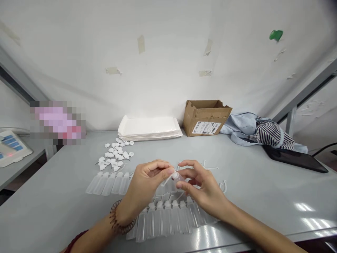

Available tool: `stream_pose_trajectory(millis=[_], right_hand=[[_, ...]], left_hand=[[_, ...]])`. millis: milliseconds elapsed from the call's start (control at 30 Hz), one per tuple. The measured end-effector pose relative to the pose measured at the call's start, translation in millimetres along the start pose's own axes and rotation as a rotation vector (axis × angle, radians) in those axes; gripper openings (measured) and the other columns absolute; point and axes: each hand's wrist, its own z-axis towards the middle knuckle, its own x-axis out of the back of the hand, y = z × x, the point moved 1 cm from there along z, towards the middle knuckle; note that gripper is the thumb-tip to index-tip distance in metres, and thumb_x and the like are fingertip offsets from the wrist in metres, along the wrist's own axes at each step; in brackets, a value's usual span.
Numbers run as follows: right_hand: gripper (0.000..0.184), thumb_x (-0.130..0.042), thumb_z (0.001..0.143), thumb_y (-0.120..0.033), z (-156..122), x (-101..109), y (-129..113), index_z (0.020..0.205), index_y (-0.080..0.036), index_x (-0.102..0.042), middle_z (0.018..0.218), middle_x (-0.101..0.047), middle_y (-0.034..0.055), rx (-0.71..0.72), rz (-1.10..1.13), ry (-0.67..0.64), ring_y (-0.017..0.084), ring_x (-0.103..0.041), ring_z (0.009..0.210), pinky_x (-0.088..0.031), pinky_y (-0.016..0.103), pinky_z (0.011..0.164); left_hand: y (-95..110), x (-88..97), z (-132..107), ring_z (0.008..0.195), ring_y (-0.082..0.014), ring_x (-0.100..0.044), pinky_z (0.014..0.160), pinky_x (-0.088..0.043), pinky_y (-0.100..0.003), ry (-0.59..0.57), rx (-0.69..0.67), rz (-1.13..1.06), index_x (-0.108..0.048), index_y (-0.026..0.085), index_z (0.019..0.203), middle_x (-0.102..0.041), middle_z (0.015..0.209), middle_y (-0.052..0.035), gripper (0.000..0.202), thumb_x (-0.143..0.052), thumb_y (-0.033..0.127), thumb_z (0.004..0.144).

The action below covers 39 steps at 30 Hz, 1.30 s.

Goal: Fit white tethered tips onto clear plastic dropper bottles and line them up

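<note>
Above the middle of the grey table, my left hand (150, 179) pinches the white top (174, 175) of a small translucent plastic bottle (180, 180). My right hand (202, 184) is curled round that bottle's body, thumb and fingers on opposite sides. A thin white strip (167, 180) hangs by the bottle's top. Below my hands lies a row of similar bottles (168, 219) with white tops, partly covered by my wrists. Another group of bottles (107, 184) lies to the left. Past them are many small white pieces (116, 154), loosely scattered.
At the back stand a stack of white sheets or envelopes (150, 127) and an open cardboard box (202, 121). Blue and striped cloth (252, 130) partly covers a flat black object (295, 159) at the right. A white device (13, 149) sits on a surface at far left.
</note>
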Motion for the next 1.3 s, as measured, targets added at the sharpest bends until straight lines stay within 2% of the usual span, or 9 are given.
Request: stream_pose_trajectory(millis=[133,333,567,667,800,867,933,1067,1300], right_hand=[[0.036,-0.068,0.079,-0.034,2,3,-6,0.102,-0.023,-0.042,0.076,-0.069,0.0012,-0.169,0.378,-0.149,0.014,-0.064,0.061,-0.047,0.021,0.046],[0.037,-0.069,0.079,-0.032,4,3,-3,0.103,-0.021,-0.042,0.074,-0.07,0.0032,-0.198,0.66,-0.325,0.014,-0.065,0.057,-0.046,0.017,0.041],[0.033,-0.067,0.082,-0.029,4,3,-1,0.101,-0.022,-0.042,0.078,-0.07,0.0028,-0.119,0.596,-0.313,0.014,-0.067,0.062,-0.049,0.019,0.047],[0.035,-0.067,0.082,-0.03,4,4,-1,0.103,-0.022,-0.041,0.078,-0.07,0.0027,-0.134,0.608,-0.333,0.014,-0.067,0.061,-0.049,0.019,0.046],[0.036,-0.067,0.081,-0.032,5,4,-1,0.103,-0.022,-0.04,0.079,-0.069,0.0024,-0.127,0.575,-0.317,0.014,-0.066,0.062,-0.05,0.02,0.047],[0.037,-0.067,0.081,-0.032,6,4,-2,0.103,-0.022,-0.039,0.079,-0.069,0.0024,-0.114,0.542,-0.295,0.014,-0.066,0.062,-0.049,0.02,0.047],[0.036,-0.067,0.082,-0.03,6,3,-2,0.102,-0.022,-0.039,0.079,-0.07,0.0025,-0.11,0.512,-0.285,0.013,-0.066,0.063,-0.049,0.02,0.047],[0.034,-0.066,0.082,-0.027,5,2,-2,0.102,-0.022,-0.039,0.079,-0.07,0.0022,-0.121,0.482,-0.293,0.013,-0.065,0.062,-0.049,0.019,0.047],[0.036,-0.067,0.082,-0.026,4,2,1,0.106,-0.021,-0.039,0.078,-0.071,0.0043,-0.16,0.583,-0.359,0.013,-0.066,0.058,-0.048,0.017,0.042]], left_hand=[[-4,-0.3,1,0.065,-0.0137,-0.057,0.069,-0.047,-0.027,-0.135,0.006,-0.195,-0.071,0.021,0.074,-0.067,0.072,-0.0007,0.013,-0.065,0.03,0.081],[2,0.0,1,0.066,-0.0132,-0.06,0.072,-0.048,-0.028,-0.26,0.022,-0.309,-0.071,0.02,0.076,-0.065,0.07,-0.0007,0.013,-0.064,0.028,0.083],[11,1.1,-1,0.057,-0.014,-0.061,0.062,-0.05,-0.029,-0.295,0.057,-0.228,-0.067,0.02,0.079,-0.063,0.067,0.0004,0.005,-0.07,0.021,0.076],[10,4.9,0,0.06,-0.0143,-0.063,0.067,-0.052,-0.032,-0.319,0.049,-0.236,-0.067,0.02,0.086,-0.066,0.078,-0.0021,0.009,-0.069,0.022,0.077],[10,9.5,1,0.065,-0.0137,-0.063,0.07,-0.053,-0.033,-0.374,0.07,-0.262,-0.062,0.021,0.106,-0.066,0.1,-0.0061,0.03,-0.07,0.022,0.076],[11,10.1,1,0.065,-0.0126,-0.062,0.07,-0.053,-0.032,-0.33,0.068,-0.211,-0.062,0.02,0.104,-0.065,0.097,-0.0044,0.032,-0.073,0.022,0.074],[10,9.2,1,0.063,-0.0117,-0.061,0.068,-0.052,-0.029,-0.282,0.061,-0.149,-0.064,0.017,0.093,-0.065,0.082,-0.001,0.021,-0.073,0.023,0.074],[7,6.3,2,0.058,-0.0112,-0.06,0.061,-0.051,-0.026,-0.277,0.052,-0.142,-0.065,0.014,0.077,-0.062,0.063,0.0019,0.01,-0.07,0.024,0.078],[6,14.2,5,0.068,-0.0116,-0.066,0.069,-0.055,-0.027,-0.347,0.097,-0.202,-0.064,0.018,0.097,-0.07,0.087,-0.0005,0.026,-0.075,0.017,0.073]])
